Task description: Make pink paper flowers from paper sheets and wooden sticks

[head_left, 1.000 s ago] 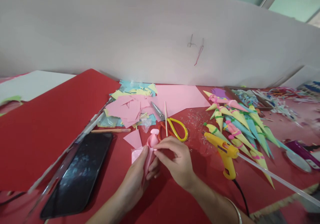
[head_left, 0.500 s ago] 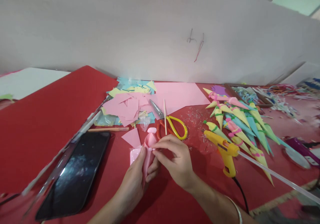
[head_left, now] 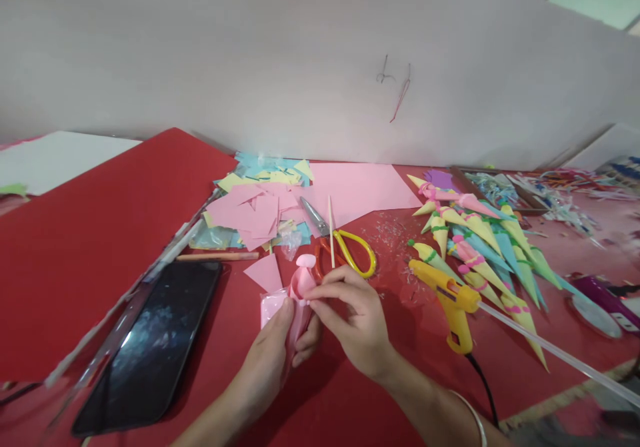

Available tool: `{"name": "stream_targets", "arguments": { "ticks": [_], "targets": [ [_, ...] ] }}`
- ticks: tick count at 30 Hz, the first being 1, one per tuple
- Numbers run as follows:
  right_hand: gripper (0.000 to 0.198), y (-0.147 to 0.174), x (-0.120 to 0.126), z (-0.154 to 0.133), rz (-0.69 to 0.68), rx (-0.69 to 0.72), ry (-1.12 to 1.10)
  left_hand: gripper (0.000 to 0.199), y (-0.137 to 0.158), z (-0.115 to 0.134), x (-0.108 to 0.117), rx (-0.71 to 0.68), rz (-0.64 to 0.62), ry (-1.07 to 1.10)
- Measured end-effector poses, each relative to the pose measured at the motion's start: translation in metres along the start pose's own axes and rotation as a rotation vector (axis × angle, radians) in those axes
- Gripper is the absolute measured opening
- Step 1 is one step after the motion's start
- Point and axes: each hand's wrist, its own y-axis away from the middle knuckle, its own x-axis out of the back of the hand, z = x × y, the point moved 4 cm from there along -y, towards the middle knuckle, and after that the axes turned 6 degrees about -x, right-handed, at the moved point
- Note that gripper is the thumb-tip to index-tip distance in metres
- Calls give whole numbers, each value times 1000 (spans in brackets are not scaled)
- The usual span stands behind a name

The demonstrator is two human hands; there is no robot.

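My left hand (head_left: 270, 344) is wrapped round a pink cone (head_left: 299, 314), whose wide end faces up and away from me. A rounded pink knob (head_left: 305, 260) tops the cone. At the cone's rim, the thumb and forefinger of my right hand (head_left: 353, 314) are pinched together; any small piece between them is hidden. Beside my left thumb is a clear packet (head_left: 273, 306) with pink in it. Just beyond my right hand lie scissors (head_left: 354, 250) with yellow and red handles, and a thin pale stick (head_left: 331, 230) rests across them.
A yellow glue gun (head_left: 447, 294) with a clear glue stick lies to the right, before a pile of finished-looking cones (head_left: 480, 240). Pink paper pieces (head_left: 255, 214) are heaped at the back. On the left are a black phone (head_left: 150, 347) and a large red sheet (head_left: 110, 240).
Both hands stay at the cone, with my right fingers still pinched at its rim. The whole view has shifted very slightly; the things on the table lie as before.
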Motion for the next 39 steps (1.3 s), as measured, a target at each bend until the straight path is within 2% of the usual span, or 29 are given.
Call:
{"name": "stream_targets", "arguments": {
  "ticks": [16,23,29,33,36,39],
  "targets": [
    [12,1,0,-3,-35,11,-29,51,0,3,8,-17,-3,-118],
    [8,1,-1,-3,-11,5,-28,48,1,1,11,-6,19,-141],
    [16,0,3,-2,44,44,-68,40,-2,8,14,-73,60,-92],
    [20,-3,3,9,52,-39,23,47,-7,25,20,-180,148,-16],
    [24,-4,-3,22,-48,-134,152,46,-9,32,29,-226,233,21],
    [25,-3,-9,34,-131,-188,287,43,-11,31,34,-206,251,-26]
  ]
}}
